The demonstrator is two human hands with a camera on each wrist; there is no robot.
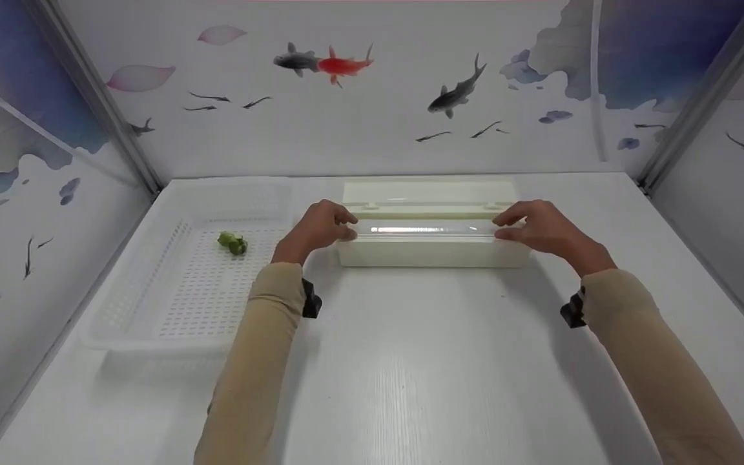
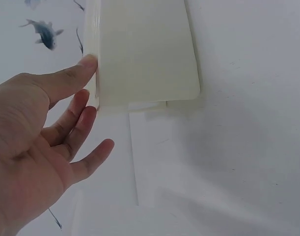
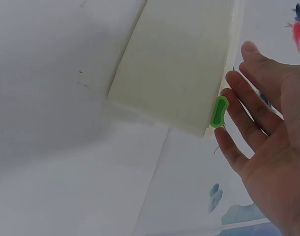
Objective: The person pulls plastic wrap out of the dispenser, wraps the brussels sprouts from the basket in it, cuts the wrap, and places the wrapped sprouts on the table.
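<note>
A cream cling film dispenser box (image 1: 435, 254) stands on the table with its lid (image 1: 430, 192) tipped back. Along its open top shows a clear, shiny roll of cling film (image 1: 423, 228). My left hand (image 1: 320, 227) holds the roll's left end between thumb and fingers; in the left wrist view its thumb (image 2: 73, 77) lies at the box edge. At the right end my right hand (image 1: 543, 227) grips the roll with thumb and index finger. A green slide piece (image 3: 219, 112) sits at the box corner beside the right fingers. The roll's ends are partly hidden by the fingers.
To the left stands a white perforated plastic basket (image 1: 133, 323) holding a small green vegetable piece (image 1: 232, 243). White panels printed with fish (image 1: 346, 64) enclose the white table (image 1: 411, 374) at the back and both sides.
</note>
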